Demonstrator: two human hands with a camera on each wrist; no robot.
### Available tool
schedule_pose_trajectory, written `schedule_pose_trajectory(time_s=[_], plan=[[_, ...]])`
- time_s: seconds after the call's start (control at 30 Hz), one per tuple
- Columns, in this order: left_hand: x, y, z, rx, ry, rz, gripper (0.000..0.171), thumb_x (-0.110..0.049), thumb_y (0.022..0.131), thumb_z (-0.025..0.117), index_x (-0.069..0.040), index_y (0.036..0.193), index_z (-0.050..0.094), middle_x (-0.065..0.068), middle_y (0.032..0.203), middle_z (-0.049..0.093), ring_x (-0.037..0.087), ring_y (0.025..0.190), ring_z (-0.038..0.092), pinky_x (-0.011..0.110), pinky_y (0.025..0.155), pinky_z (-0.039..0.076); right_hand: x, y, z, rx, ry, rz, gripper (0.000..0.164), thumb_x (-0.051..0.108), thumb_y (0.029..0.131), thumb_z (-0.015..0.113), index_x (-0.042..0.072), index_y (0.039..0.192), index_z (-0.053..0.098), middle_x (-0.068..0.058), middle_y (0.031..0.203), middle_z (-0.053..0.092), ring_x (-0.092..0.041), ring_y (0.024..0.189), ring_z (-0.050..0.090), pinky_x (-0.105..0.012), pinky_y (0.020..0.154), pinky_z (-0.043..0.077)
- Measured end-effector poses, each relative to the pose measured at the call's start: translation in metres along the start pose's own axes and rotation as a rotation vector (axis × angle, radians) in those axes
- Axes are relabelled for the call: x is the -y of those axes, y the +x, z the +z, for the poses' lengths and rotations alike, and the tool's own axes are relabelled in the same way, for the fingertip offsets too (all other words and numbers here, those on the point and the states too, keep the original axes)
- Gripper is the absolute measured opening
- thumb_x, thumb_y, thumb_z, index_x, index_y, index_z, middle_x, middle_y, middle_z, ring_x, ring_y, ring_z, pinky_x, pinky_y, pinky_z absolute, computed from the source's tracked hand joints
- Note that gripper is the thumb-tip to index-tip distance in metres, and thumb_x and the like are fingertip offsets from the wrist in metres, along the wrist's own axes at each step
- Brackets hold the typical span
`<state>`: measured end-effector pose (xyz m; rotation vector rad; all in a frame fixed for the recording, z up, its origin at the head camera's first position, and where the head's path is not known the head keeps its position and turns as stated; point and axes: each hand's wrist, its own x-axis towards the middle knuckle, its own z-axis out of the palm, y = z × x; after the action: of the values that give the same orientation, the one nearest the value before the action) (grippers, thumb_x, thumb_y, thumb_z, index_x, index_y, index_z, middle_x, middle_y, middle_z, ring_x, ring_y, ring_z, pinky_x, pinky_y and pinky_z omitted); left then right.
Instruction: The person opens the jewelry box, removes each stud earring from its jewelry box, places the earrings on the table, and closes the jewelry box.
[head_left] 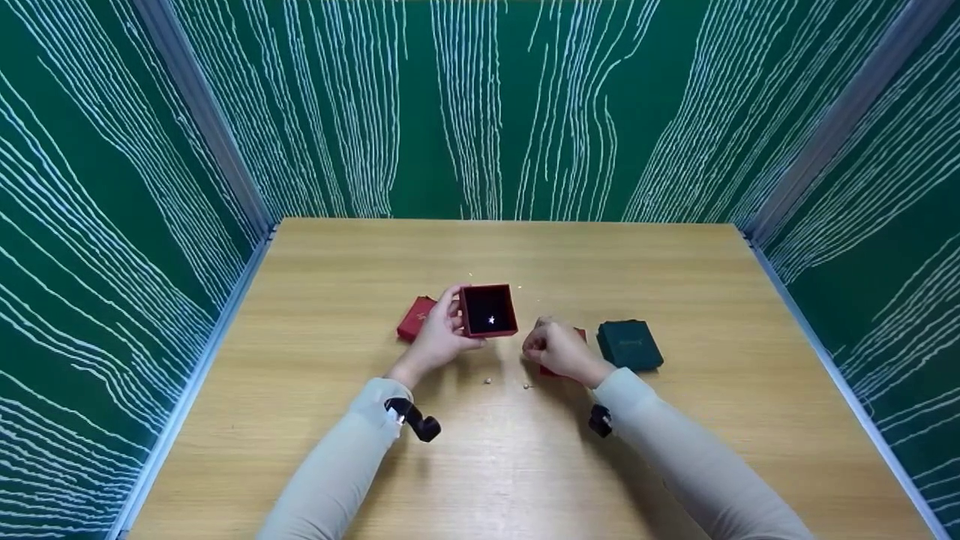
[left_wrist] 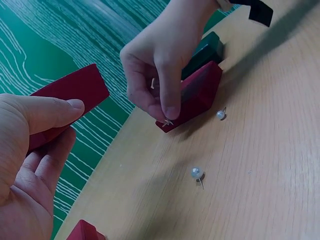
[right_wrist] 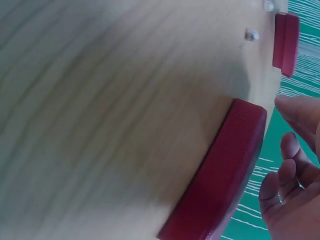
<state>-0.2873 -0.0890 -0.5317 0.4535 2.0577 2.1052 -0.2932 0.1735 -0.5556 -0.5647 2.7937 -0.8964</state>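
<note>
My left hand [head_left: 439, 339] grips a small red box [head_left: 487, 335] with a black inside, tilted so its inside faces the head camera. A shiny star earring [head_left: 491, 320] lies in it. My right hand [head_left: 559, 349] is to the right of the box, thumb and fingertips together. In the left wrist view they pinch a tiny star-like earring [left_wrist: 167, 122]. Below that hand a red box part [left_wrist: 202, 97] lies on the table, partly hidden in the head view. Nearer the front lie two pearl stud earrings, a left one [head_left: 487, 381] and a right one [head_left: 526, 386].
Behind my left hand lies another red box [head_left: 415, 319]. A dark green box [head_left: 630, 345] sits right of my right hand. Tiny bright bits [head_left: 520, 286] dot the wooden table [head_left: 480, 465] farther back. Green patterned walls [head_left: 412, 180] enclose the table's back and sides.
</note>
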Motion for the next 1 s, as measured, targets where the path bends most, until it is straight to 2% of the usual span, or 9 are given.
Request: schedule_pose_trajectory(time_s=[0.17,0.33,0.57,0.8,1.0], plan=[[0.0,0.0,0.001,-0.003,0.006,-0.014,0.107,0.027,0.074,0.079,0.001,0.165,0.029,0.031,0.154,0.056,0.046,0.133,0.066,0.041,0.106,0.064,-0.003,0.0,0.004,-0.007,-0.08,-0.062,0.004,0.009,0.096,0.082,0.011,0.097,0.085,-0.005,0.1,0.067,-0.022,0.094,0.06,-0.041,0.088,0.059],[-0.001,-0.001,0.002,-0.016,0.009,-0.037,0.11,0.027,0.075,0.08,0.002,0.167,0.024,0.033,0.155,0.054,0.048,0.134,0.065,0.042,0.107,0.063,-0.006,0.001,0.007,-0.017,-0.159,-0.138,0.005,0.009,0.095,0.083,0.011,0.092,0.085,-0.005,0.096,0.066,-0.021,0.092,0.056,-0.039,0.083,0.053],[-0.002,-0.001,0.003,-0.006,-0.015,-0.016,0.106,0.031,0.074,0.076,0.0,0.165,0.03,0.033,0.155,0.054,0.049,0.133,0.066,0.042,0.105,0.064,-0.007,0.002,0.009,-0.004,-0.206,-0.127,0.004,0.009,0.094,0.083,0.011,0.091,0.085,-0.005,0.096,0.066,-0.021,0.092,0.056,-0.039,0.083,0.053],[0.001,0.0,0.002,-0.004,-0.001,-0.015,0.106,0.029,0.075,0.077,-0.002,0.165,0.031,0.032,0.154,0.055,0.047,0.131,0.068,0.042,0.104,0.065,-0.007,0.001,0.006,-0.004,-0.155,-0.088,0.004,0.012,0.096,0.083,0.012,0.098,0.086,-0.005,0.1,0.067,-0.023,0.096,0.056,-0.039,0.085,0.054],[0.004,0.001,0.001,-0.004,-0.005,-0.027,0.109,0.03,0.074,0.076,-0.005,0.167,0.031,0.031,0.156,0.055,0.047,0.132,0.067,0.042,0.104,0.065,-0.007,0.0,-0.004,-0.035,-0.085,-0.051,0.019,0.019,0.097,0.084,0.008,0.112,0.084,-0.01,0.11,0.07,-0.029,0.105,0.06,-0.048,0.095,0.06]])
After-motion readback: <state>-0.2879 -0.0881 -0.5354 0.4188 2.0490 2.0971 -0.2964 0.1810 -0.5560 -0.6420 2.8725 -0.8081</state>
